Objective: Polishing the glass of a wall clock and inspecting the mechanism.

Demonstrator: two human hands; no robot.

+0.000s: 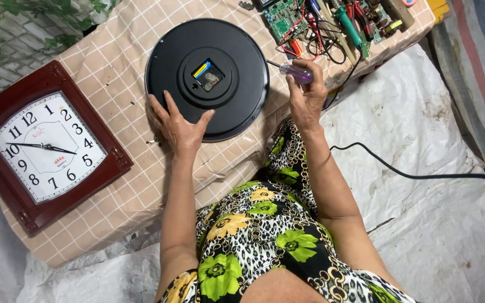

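The left hand (179, 126) lies flat and open on the near rim of a round black clock (207, 78), turned face down on a checked cloth (113, 67); spread fingers press it so it cannot slide or spin. The clock's back faces up, which leaves its small central movement (208, 75) exposed, just beyond the left fingertips. The right hand (305, 98) is closed around a screwdriver (294, 71) with a purple handle, held off the clock's right edge, the metal shaft pointing toward the rim; the tip looks close to the edge, but whether it touches is unclear. Well to the left of the left hand a square clock (49, 147) in a dark red frame lies face up. Beyond the right hand sit circuit boards (283, 18) and tangled wires (315, 42). A black cable (422, 177) runs across the white sheet (422, 112) right of the right forearm
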